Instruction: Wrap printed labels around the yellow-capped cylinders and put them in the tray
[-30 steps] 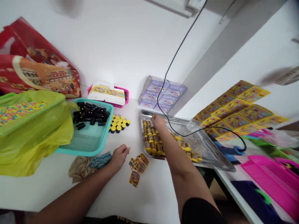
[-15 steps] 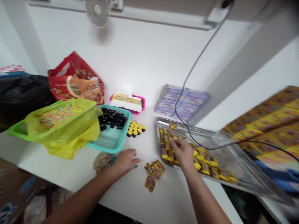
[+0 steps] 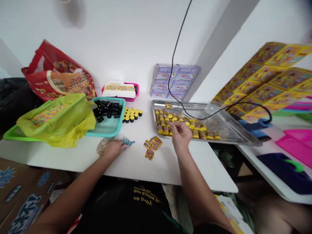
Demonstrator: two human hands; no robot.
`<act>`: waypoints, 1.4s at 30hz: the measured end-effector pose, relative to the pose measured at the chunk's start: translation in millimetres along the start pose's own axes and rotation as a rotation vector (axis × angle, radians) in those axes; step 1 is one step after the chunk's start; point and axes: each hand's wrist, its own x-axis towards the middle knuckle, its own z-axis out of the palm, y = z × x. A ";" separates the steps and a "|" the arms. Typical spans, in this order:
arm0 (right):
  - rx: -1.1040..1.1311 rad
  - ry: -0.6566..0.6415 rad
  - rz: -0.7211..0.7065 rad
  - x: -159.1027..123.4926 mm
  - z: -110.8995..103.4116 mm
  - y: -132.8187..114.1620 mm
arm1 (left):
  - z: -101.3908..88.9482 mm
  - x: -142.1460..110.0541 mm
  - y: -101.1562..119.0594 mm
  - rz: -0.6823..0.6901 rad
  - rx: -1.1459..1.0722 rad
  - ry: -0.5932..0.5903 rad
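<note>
My left hand (image 3: pixel 112 150) lies low over the table, its fingers closed around a blue-and-white striped piece (image 3: pixel 128 142) whose pointed end sticks out to the right. A crumpled beige cloth (image 3: pixel 101 146) is beside that hand. My right hand (image 3: pixel 182 134) is at the front edge of the metal tray (image 3: pixel 226 130), thumb and fingers pinched together; whatever they hold is hidden. In the tray stand and lie several small yellow-capped tubs (image 3: pixel 165 130) with printed wraps. Between my hands lie small printed yellow labels (image 3: pixel 154 143).
Yellow-topped black caps (image 3: pixel 131 116) stand by a turquoise basket (image 3: pixel 119 125) holding black pieces. A yellow bag (image 3: pixel 75 126) with colourful bits is at the left. A black cable (image 3: pixel 173 55) hangs across the tray. Purple boxes (image 3: pixel 170 81) stand against the wall.
The view has tilted down and swung right. My left hand has drawn back to the striped piece and closed. My right hand has moved from over the tubs to the tray's front edge.
</note>
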 end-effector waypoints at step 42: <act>0.134 -0.607 0.324 -10.3 121.6 -8.0 | 68.7 88.8 20.1 -0.074 -0.638 0.024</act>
